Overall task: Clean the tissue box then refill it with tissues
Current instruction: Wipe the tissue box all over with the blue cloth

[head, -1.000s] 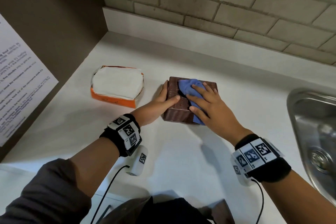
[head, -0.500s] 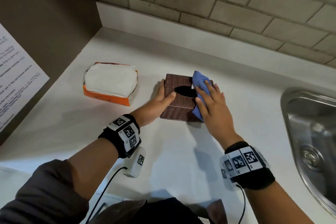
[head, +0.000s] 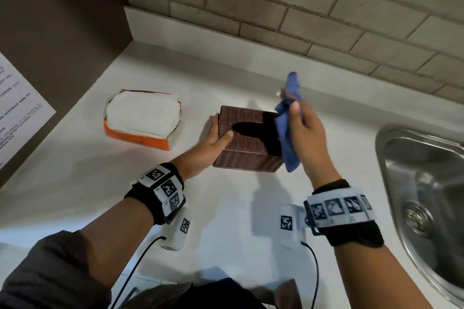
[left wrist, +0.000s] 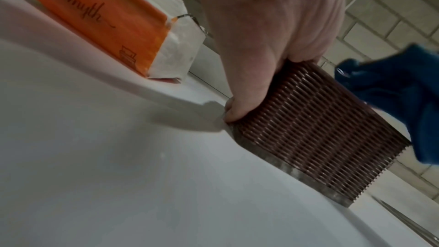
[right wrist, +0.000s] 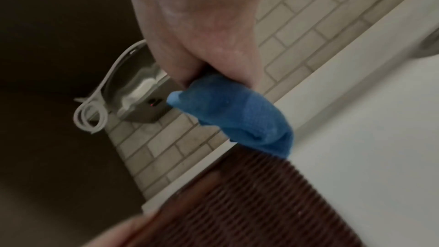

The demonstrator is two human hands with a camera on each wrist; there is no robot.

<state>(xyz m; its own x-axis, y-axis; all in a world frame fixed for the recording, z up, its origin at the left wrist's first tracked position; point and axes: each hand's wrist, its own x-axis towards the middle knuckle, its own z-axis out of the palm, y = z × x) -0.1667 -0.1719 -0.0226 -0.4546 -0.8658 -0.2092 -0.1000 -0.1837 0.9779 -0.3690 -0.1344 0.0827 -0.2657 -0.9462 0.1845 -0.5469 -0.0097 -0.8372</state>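
Note:
A brown woven tissue box (head: 247, 143) (left wrist: 316, 131) (right wrist: 256, 200) with a dark oval slot on top stands on the white counter (head: 226, 208). My left hand (head: 216, 138) (left wrist: 256, 48) grips its left side, thumb on the top. My right hand (head: 305, 130) (right wrist: 202, 31) is lifted above the box's right edge and pinches a blue cloth (head: 287, 133) (left wrist: 401, 89) (right wrist: 237, 117) that hangs down beside the box. An opened orange pack of white tissues (head: 143, 118) (left wrist: 106, 18) lies to the left of the box.
A steel sink (head: 426, 195) is sunk into the counter at the right. A tiled wall (head: 301, 7) runs along the back, and a dark panel with a printed sheet (head: 20, 108) closes the left side. A metal fixture with a coiled white cord (right wrist: 128, 91) hangs on the wall.
My right hand has wiped across the box top from the slot to the right edge, then lifted off with the cloth. The left hand keeps its hold on the box.

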